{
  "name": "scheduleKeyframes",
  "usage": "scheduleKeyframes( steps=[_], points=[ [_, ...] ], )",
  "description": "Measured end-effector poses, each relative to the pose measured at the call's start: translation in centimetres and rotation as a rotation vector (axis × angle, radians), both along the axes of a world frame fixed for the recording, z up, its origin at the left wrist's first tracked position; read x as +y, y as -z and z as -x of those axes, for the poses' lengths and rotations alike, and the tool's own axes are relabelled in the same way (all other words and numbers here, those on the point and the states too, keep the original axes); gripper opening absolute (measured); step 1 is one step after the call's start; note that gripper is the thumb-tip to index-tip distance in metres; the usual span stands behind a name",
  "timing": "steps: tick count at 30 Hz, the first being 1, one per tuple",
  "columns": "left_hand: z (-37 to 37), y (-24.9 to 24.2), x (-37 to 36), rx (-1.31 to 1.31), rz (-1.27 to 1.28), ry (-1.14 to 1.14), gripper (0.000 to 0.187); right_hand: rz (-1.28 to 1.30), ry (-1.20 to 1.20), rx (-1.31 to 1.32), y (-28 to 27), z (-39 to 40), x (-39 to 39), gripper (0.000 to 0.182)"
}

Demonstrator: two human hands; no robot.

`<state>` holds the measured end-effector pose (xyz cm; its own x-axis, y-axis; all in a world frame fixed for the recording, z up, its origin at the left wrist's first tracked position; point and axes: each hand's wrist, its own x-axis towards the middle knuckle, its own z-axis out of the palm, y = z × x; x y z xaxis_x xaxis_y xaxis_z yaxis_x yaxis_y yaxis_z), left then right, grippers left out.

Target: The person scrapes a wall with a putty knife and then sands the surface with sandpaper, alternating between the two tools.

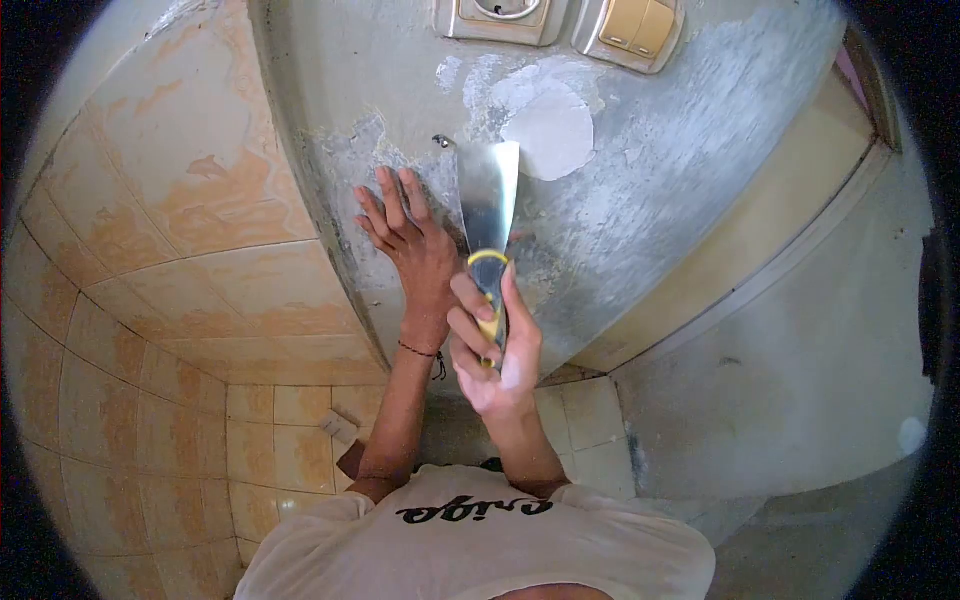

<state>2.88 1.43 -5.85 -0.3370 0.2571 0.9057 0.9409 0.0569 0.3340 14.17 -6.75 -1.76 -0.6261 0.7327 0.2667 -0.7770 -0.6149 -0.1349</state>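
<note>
My right hand [497, 350] is wrapped round the black-and-yellow handle of a putty knife [487, 195], its wide metal blade pointing up the view. The blade's end lies just left of a smooth white round patch [550, 132] on the grey wall [400, 70], with thinner white smears around the patch's top. My left hand [408, 235] rests on the wall to the left of the blade, fingers spread over a rough, flaking area. A small dark hole [443, 141] shows in the wall between my left fingertips and the patch.
Above the patch, a power socket [500, 20] and a beige double switch [637, 28] are mounted on the wall. Orange-patterned tiles [180, 190] cover the wall at left. A pale door frame [740, 250] runs along the right. Below, a small light-coloured object [338, 427] lies on the tiled floor.
</note>
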Motion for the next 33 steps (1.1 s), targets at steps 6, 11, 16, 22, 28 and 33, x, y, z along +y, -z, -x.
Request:
scheduleKeyframes(
  steps=[6,11,16,22,28,33],
  points=[
    [0.2,0.0,-0.1,0.002,0.018,-0.01,0.084,-0.018,-0.021,-0.001,-0.9,-0.2,-0.3,0.029],
    [0.7,0.6,0.5,0.01,0.051,-0.06,0.092,0.025,-0.066,0.014,-0.1,-0.7,-0.6,0.033],
    [0.3,-0.3,-0.9,0.02,0.029,0.091,0.1,-0.096,0.033,-0.089,-0.2,-1.6,1.0,0.028],
    [0.4,0.0,-0.3,0.028,0.028,0.04,0.129,-0.072,-0.025,-0.13,-1.2,-2.2,0.8,0.036],
    [0.2,-0.2,-0.7,0.01,0.037,0.09,0.131,-0.11,0.01,-0.108,-1.6,-2.9,1.3,0.039],
    [0.0,-0.6,-0.8,0.003,0.021,0.103,0.13,-0.205,0.114,-0.201,-2.5,-3.1,1.7,0.033]
  ],
)
